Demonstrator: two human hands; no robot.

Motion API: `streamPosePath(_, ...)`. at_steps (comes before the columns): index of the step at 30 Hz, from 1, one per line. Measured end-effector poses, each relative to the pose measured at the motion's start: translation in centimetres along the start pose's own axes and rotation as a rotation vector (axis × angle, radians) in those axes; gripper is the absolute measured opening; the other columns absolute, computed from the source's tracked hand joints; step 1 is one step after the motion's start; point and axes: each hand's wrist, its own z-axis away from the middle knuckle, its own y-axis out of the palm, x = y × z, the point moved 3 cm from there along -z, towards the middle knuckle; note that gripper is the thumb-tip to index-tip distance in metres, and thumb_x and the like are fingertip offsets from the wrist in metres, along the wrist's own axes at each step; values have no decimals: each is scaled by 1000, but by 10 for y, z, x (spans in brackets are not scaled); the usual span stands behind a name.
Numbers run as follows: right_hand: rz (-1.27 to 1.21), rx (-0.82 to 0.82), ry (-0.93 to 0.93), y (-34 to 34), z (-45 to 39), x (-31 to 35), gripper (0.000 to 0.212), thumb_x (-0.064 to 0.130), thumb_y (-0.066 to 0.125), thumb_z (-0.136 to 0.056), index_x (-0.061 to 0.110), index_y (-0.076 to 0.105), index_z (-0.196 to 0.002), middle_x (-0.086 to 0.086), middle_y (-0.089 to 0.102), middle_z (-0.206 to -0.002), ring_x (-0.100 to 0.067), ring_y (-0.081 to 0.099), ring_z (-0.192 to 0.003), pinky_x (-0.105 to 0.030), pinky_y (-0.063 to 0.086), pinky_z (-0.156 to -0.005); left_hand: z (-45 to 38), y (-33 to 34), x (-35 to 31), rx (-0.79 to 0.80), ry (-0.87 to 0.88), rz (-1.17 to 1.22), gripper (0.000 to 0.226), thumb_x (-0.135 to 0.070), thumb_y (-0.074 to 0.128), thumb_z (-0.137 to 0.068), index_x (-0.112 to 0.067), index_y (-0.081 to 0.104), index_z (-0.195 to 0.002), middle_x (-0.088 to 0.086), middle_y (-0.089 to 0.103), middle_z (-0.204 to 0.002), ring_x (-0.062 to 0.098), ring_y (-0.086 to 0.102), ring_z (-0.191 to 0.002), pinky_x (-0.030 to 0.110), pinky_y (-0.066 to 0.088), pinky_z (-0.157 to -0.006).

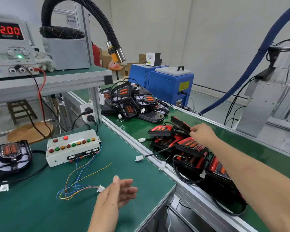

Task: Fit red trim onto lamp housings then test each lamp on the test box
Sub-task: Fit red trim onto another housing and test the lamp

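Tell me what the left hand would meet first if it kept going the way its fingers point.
Probably the lamps on the belt: the left hand points right, past the bench edge. Depth is unclear.

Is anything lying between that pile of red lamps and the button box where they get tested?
Nothing solid blocks the way. Between the red-trimmed lamps and the test box lie the conveyor's aluminium side rail and bare green mat; only the box's loose wires trail there.

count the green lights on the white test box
3 on the test box: one green light near the left of the front row, one mid front row, one near the right end of the back row. None seem hidden.
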Motion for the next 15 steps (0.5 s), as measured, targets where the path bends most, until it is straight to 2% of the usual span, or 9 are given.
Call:
streamPosePath(2, -2, -9, 14, 4, -1, -3, 40, 18, 57, -93, 9, 64, -132, -14, 67, -131, -33, 65, -112, -44, 54, -98, 1, -2, 1, -6, -8, -6, 50, -31, 33, -109, -4, 75, -100, 16, 78, -86, 25, 75, -74, 37, 51, -77)
streamPosePath(4, -41, 6, -22, 8, -3, -2, 62, 21, 58, -94, 15, 42, -153, -10, 50, -153, -32, 55, -130, -42, 47, -107, 3, -3, 1, -9, -13, -6, 50, -30, 34, -109, -4, 75, -99, 17, 78, -86, 29, 75, -76, 38, 51, -79)
streamPosePath(6, -54, 66, -119, 13, -7, 5, 74, 25, 60, -96, 20, 24, -161, -6, 30, -165, -29, 39, -146, -40, 34, -117, 5, -4, 0, -13, -20, -12, 49, -29, 34, -109, -3, 75, -99, 18, 78, -86, 32, 74, -78, 38, 52, -80)
streamPosePath(7, -50, 105, -151, 15, -12, 10, 76, 27, 61, -97, 20, 21, -162, -5, 25, -168, -28, 33, -150, -39, 29, -119, 5, -4, -1, -14, -24, -14, 49, -28, 34, -109, -3, 75, -99, 18, 78, -86, 32, 74, -77, 37, 51, -79)
streamPosePath(8, -47, 139, -162, 19, -17, 16, 75, 30, 61, -98, 19, 22, -162, -7, 25, -167, -29, 33, -149, -39, 28, -120, 6, -4, -1, -10, -29, -15, 49, -28, 35, -109, -3, 75, -98, 18, 78, -85, 30, 73, -76, 36, 51, -78)
streamPosePath(11, -10, 154, -136, 29, -35, 39, 63, 38, 59, -100, 15, 37, -154, -13, 54, -146, -33, 56, -123, -39, 47, -102, 7, -8, -4, -15, -37, -9, 49, -27, 34, -109, -3, 75, -98, 17, 78, -85, 26, 74, -72, 35, 50, -75)
streamPosePath(13, 98, 143, -122, 37, -43, 52, 65, 45, 59, -98, 15, 39, -152, -14, 56, -140, -35, 58, -120, -42, 50, -99, 6, -14, -4, -37, -31, -2, 49, -26, 34, -110, -3, 75, -97, 17, 78, -84, 27, 74, -72, 35, 50, -75)
streamPosePath(15, 231, 83, -85, 46, -47, 58, 58, 47, 60, -96, 16, 44, -143, -13, 58, -133, -37, 59, -116, -45, 50, -97, 6, -20, -4, -57, -24, 10, 49, -25, 35, -110, -2, 76, -96, 18, 77, -84, 30, 74, -75, 36, 50, -76)
